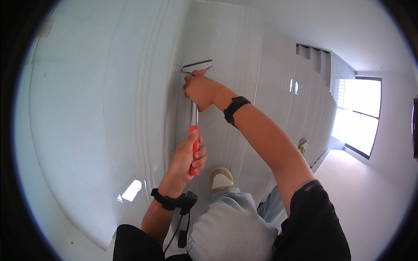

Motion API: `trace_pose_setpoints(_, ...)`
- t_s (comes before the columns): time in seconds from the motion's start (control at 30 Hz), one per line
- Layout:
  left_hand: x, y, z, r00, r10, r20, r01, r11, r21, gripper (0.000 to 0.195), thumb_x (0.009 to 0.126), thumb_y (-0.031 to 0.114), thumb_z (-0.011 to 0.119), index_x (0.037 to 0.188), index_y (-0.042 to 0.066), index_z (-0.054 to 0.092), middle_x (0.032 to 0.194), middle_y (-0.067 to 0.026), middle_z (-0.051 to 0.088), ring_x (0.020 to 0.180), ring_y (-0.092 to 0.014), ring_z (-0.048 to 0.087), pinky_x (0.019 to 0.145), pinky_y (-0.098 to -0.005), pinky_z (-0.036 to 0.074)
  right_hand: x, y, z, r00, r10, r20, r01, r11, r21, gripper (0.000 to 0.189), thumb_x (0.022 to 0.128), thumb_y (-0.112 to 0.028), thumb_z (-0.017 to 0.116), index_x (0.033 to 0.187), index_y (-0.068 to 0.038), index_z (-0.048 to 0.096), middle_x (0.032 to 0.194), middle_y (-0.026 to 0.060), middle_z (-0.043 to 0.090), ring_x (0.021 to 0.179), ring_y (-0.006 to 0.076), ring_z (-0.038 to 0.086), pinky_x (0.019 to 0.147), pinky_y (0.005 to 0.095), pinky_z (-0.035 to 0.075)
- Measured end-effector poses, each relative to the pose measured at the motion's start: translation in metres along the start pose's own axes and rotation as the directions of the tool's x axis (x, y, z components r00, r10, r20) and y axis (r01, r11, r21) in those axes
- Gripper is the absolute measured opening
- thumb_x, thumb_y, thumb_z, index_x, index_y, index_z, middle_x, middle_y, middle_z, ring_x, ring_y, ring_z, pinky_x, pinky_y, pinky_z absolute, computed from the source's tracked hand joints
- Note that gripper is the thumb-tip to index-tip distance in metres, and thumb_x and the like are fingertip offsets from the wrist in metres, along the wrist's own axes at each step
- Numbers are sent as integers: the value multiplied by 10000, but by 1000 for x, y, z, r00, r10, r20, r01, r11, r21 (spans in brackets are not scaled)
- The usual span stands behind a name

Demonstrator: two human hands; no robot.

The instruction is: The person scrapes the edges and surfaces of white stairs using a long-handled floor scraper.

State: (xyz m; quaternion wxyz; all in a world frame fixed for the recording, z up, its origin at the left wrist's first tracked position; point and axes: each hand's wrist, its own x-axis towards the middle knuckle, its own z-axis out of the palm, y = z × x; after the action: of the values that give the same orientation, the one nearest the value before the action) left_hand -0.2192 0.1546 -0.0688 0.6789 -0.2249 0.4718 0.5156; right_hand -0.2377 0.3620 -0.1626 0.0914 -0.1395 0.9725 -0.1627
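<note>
A long-handled scraper (194, 114) with a metal shaft, a red grip and a wide blade head lies lengthwise ahead of me. My left hand (191, 155) is closed round its red grip, thumb along the top. Near the blade head, my right hand (199, 88) grips the upper part of the tool, hiding part of it. The scraper's blade head (197, 66) rests at or just over the pale glossy stair tread (225, 49), close to the corner with the step beside it. Small dark specks show around the blade.
Glossy pale steps (284, 81) descend on the right towards a bright window (359, 114). A broad shiny pale surface (78, 98) fills the left. My shoe (221, 179) stands on the tread below the hands; another shoe (303, 147) is on a step further right.
</note>
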Motion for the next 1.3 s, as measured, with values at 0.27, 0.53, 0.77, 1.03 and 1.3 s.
trace_pose_setpoints(0.27,-7,-15,-8,999,-43,-17,43,999,-16,347,974,489,476,920,149,432,558,45,325,362,-59,275,327,-223,232,-5,-13,0,997,-35,75,29,997,77,181,537,-208,720,653,-75,681,735,47,642,919,230,539,897,368,382)
trace_pose_setpoints(0.53,22,2,9,996,65,60,-62,996,-61,337,961,493,513,918,163,465,547,62,309,357,-40,261,313,-199,218,1,28,-1,998,-31,46,30,999,30,148,543,-178,721,656,-90,682,743,54,635,936,252,545,900,371,390)
trace_pose_setpoints(0.77,50,26,31,995,95,16,-93,989,-112,343,956,496,521,911,161,468,546,57,309,357,-39,260,309,-198,211,14,73,-15,999,-46,-14,44,994,-98,219,491,-216,752,663,-94,691,773,39,638,920,259,541,882,385,404)
trace_pose_setpoints(1.03,39,6,12,998,35,53,-33,998,-50,354,963,521,484,924,170,459,535,62,302,345,-43,247,299,-201,208,8,53,-4,991,-99,89,100,995,-11,160,512,-205,719,614,-91,670,666,56,615,855,254,550,881,378,389)
trace_pose_setpoints(1.3,44,-25,16,991,62,117,-39,982,-183,363,971,533,452,900,178,434,523,64,291,339,-52,246,289,-206,209,5,37,-5,966,-155,205,164,986,-30,156,503,-190,708,601,-79,659,668,68,620,857,255,550,883,370,398)
